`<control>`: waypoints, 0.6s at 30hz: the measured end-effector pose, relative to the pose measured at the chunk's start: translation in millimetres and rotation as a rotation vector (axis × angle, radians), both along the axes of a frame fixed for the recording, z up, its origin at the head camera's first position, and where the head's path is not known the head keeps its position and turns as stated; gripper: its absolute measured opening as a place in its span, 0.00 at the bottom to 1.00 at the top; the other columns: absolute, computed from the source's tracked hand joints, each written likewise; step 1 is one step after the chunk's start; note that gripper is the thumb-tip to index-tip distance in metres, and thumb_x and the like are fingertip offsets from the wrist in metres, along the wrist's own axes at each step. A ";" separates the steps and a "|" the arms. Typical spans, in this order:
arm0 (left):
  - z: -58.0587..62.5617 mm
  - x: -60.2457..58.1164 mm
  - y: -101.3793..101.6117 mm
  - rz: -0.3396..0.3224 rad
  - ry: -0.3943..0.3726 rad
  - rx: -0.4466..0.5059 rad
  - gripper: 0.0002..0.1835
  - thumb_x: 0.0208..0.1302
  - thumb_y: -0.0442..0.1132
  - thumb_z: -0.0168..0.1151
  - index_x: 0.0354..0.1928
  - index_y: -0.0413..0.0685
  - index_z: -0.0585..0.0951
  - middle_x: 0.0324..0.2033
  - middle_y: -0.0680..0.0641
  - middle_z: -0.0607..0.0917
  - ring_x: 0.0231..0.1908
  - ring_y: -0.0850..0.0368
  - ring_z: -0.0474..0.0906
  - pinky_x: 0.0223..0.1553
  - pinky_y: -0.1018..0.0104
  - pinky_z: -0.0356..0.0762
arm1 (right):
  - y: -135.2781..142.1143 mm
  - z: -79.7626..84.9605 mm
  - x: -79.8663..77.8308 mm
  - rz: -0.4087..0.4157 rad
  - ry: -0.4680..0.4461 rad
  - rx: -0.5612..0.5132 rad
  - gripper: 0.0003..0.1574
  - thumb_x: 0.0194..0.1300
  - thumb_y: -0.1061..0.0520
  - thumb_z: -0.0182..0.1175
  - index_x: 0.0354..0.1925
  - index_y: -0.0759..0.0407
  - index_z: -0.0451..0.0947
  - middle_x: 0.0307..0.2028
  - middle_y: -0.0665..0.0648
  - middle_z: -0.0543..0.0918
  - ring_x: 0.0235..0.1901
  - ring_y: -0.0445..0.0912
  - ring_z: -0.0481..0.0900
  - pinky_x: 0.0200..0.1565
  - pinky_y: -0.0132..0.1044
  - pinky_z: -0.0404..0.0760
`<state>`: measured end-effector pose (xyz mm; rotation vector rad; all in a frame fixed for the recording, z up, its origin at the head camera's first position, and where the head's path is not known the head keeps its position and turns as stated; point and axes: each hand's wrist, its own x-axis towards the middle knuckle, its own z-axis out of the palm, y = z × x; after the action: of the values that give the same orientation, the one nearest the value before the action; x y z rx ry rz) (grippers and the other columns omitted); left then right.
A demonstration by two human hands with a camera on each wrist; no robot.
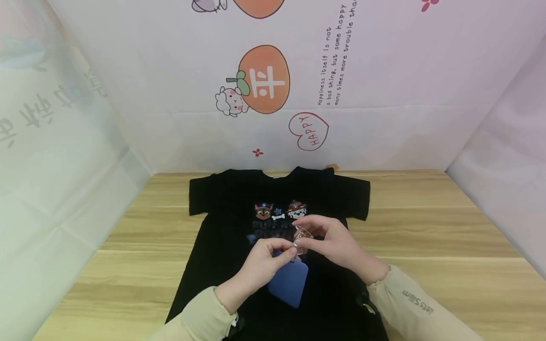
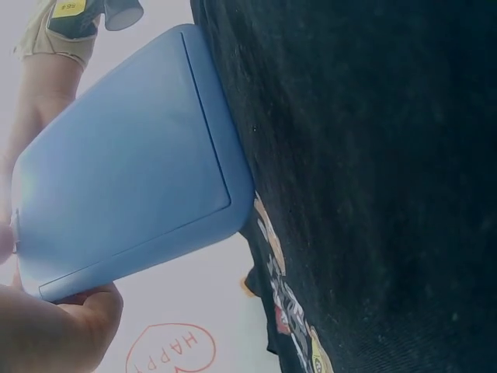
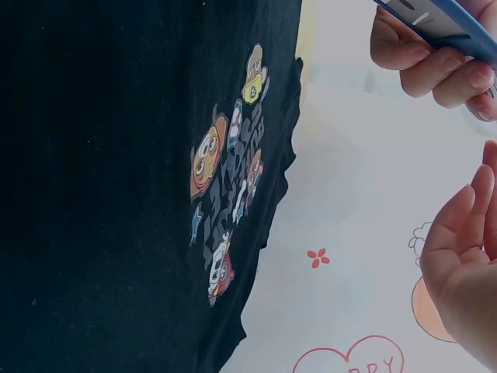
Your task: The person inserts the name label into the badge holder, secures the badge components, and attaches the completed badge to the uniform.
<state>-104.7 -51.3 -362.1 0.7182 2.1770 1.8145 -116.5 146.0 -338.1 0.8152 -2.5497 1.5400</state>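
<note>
My left hand [image 1: 268, 260] pinches the top edge of a blue badge holder [image 1: 290, 284], which hangs tilted over a black T-shirt [image 1: 226, 255]. Its smooth blue back [image 2: 124, 163] fills much of the left wrist view, while a printed side [image 3: 435, 23] shows in the right wrist view. Close by, my right hand [image 1: 330, 239] pinches a silver metal pin clip [image 1: 303, 232] between thumb and fingers, right at the holder's top. The T-shirt lies flat, neck away from me, with cartoon dog prints [image 1: 279, 213] on its chest.
A wood-grain table [image 1: 426, 237] lies under the T-shirt. White printed cloth [image 1: 384, 94] stands behind it, and plain pale cloth walls [image 1: 64, 142] rise at both sides. Beige sleeves [image 1: 204, 312] cover both forearms.
</note>
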 end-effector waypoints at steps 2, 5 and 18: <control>-0.2 -0.5 -0.1 -0.002 0.008 -0.002 0.13 0.68 0.38 0.56 0.40 0.32 0.82 0.37 0.33 0.85 0.45 0.63 0.79 0.49 0.68 0.73 | 0.5 -0.8 -0.7 0.001 0.006 -0.001 0.18 0.61 0.60 0.63 0.50 0.63 0.78 0.35 0.53 0.84 0.37 0.38 0.79 0.41 0.33 0.79; -0.8 -1.8 -0.1 -0.002 0.016 -0.015 0.12 0.68 0.38 0.56 0.40 0.34 0.83 0.36 0.35 0.86 0.46 0.61 0.79 0.49 0.67 0.73 | 1.8 -1.8 -1.6 0.003 0.011 -0.002 0.18 0.61 0.60 0.63 0.50 0.62 0.78 0.35 0.53 0.84 0.37 0.38 0.79 0.42 0.33 0.79; -3.5 -4.1 0.2 -0.001 0.015 -0.025 0.13 0.69 0.38 0.54 0.42 0.36 0.83 0.37 0.38 0.87 0.46 0.58 0.79 0.50 0.65 0.73 | 1.8 0.3 -2.2 0.019 0.004 -0.001 0.18 0.59 0.60 0.65 0.49 0.62 0.78 0.34 0.53 0.84 0.35 0.37 0.79 0.39 0.33 0.80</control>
<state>-108.8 -51.1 -365.6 0.7298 2.2042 1.7843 -118.7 147.8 -337.8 0.8435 -2.5456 1.5435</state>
